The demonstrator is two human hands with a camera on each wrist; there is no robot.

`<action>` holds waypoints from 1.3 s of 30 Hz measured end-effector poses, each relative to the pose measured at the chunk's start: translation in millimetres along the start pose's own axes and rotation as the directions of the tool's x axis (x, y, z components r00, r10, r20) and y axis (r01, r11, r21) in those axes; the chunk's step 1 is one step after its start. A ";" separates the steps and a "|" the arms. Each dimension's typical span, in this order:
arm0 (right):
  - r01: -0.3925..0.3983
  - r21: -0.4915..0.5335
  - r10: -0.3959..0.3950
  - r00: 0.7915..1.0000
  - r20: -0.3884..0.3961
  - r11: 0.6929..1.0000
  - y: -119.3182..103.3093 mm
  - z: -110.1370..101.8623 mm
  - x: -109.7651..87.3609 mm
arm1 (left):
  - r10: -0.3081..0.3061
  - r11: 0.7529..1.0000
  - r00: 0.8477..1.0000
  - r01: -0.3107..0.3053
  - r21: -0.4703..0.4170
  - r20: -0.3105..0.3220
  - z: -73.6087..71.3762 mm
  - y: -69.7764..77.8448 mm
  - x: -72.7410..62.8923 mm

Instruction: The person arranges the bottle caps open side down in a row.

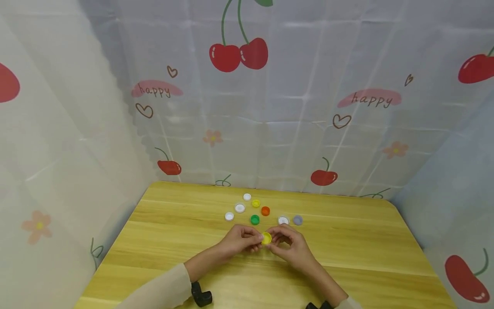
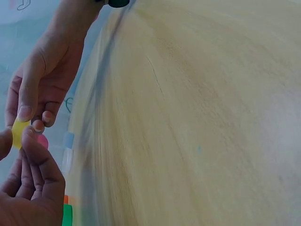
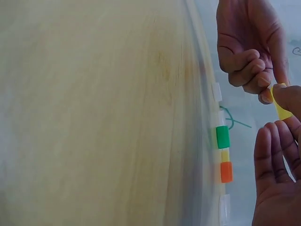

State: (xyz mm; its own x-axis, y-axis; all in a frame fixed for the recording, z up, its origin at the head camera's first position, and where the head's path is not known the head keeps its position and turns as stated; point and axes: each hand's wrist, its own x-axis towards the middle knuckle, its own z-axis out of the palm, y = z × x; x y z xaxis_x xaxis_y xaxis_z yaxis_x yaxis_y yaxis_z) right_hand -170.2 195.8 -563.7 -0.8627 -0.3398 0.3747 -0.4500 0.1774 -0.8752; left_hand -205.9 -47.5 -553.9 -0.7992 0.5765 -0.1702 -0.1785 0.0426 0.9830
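Note:
A small yellow bottle cap is held up between both hands over the near half of the table, its hollow side showing in the head view. My left hand pinches its left edge, thumb in front. From the other side, my right hand grips the right edge between thumb and fingers. In the left wrist view the yellow cap appears edge-on between both sets of fingertips. Just beyond the hands lie a green cap and a white cap, the latter partly covered by the right fingers.
Farther back on the wooden table are an orange cap, another yellow cap, a pale purple cap and several white caps, including one at the left. A cherry-printed curtain stands behind the table.

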 end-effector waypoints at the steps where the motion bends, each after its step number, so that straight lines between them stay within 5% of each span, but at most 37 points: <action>1: 0.002 -0.011 -0.002 1.000 -0.003 1.000 0.3 0.2 0.0 | 0.014 1.000 1.000 -0.014 0.015 -0.004 0.2 0.4 -0.2; 4: -0.017 -0.036 0.017 1.000 -0.015 0.999 0.5 0.7 -0.1 | 0.095 0.987 0.995 -0.090 0.134 -0.031 0.3 1.7 -1.5; 7: -0.069 -0.026 0.068 0.998 -0.016 0.997 -0.6 0.8 -1.5 | 0.218 0.922 0.975 -0.189 0.338 -0.048 0.4 3.2 -4.4; 10: -0.116 0.012 0.116 0.993 0.001 0.993 -2.0 0.3 -2.5 | 0.361 0.779 0.933 -0.299 0.551 -0.003 2.5 6.9 -9.8; 12: -0.132 0.036 0.132 0.991 0.014 0.991 -3.0 -0.4 -1.7 | 0.453 0.660 0.889 -0.381 0.648 0.060 4.4 10.0 -13.6; 18: -0.133 0.187 0.116 0.988 0.099 0.973 -5.7 -5.1 1.6 | 0.672 0.283 0.694 -0.562 0.777 0.258 6.4 15.8 -18.6; 20: -0.149 0.260 0.114 0.983 0.145 0.954 -5.4 -7.0 1.0 | 0.707 0.195 0.639 -0.587 0.786 0.302 5.6 15.0 -18.7; 22: -0.173 0.318 0.117 0.975 0.188 0.932 -4.9 -8.7 0.3 | 0.727 0.133 0.602 -0.596 0.792 0.331 4.2 14.3 -19.2; 24: -0.200 0.355 0.125 0.966 0.225 0.913 -4.5 -9.6 -0.1 | 0.738 0.085 0.576 -0.596 0.798 0.352 2.8 13.7 -19.8; 30: -0.272 0.391 0.170 0.946 0.277 0.879 -3.7 -7.9 -0.5 | 0.742 0.012 0.544 -0.595 0.804 0.392 1.8 13.5 -22.3; 35: -0.289 0.387 0.193 0.944 0.269 0.875 -2.9 -6.3 -0.7 | 0.751 -0.003 0.529 -0.595 0.804 0.395 4.0 12.5 -22.5; 39: -0.275 0.368 0.191 0.950 0.249 0.888 -0.8 -4.5 -1.3 | 0.752 0.015 0.531 -0.606 0.796 0.390 4.8 12.4 -22.7</action>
State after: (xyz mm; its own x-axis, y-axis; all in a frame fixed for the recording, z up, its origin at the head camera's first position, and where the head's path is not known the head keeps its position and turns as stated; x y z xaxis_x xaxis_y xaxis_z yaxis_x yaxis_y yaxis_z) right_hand -169.8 200.2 -562.1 -0.8475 -0.5187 0.1125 -0.0771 -0.0893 -0.9930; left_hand -187.2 -56.1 -537.5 -0.3348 0.6567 0.6758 0.9380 0.3006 0.1727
